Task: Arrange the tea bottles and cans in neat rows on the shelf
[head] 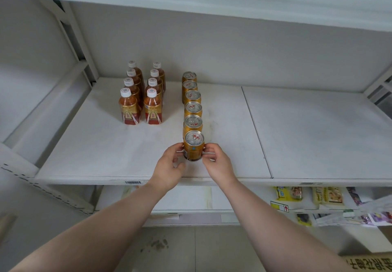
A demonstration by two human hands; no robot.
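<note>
Shelf: a white, flat metal shelf board [106, 155] in a white rack, with a white back wall behind it and another white shelf above; a seam splits the board right of the cans.
Below: a lower shelf carries yellow snack packets [289, 193] at the right; a grey tiled floor lies under it.
Bottles: eight clear plastic tea bottles with white caps and red-and-gold labels [141, 95] stand upright at the left rear of the shelf, in two rows of four running front to back.
Cans: a single row of gold metal tea cans with silver tops [192, 99] runs front to back, right of the bottles and apart from them; five stand behind the front one, close together.
Front can: the nearest gold can [193, 146] stands upright near the shelf's front edge, at the head of the row.
Left hand [169, 168]: fingers curled, tips pressed on the front can's left side.
Right hand [216, 163]: fingers curled, tips on the can's right side; both hands grip it between them.
</note>
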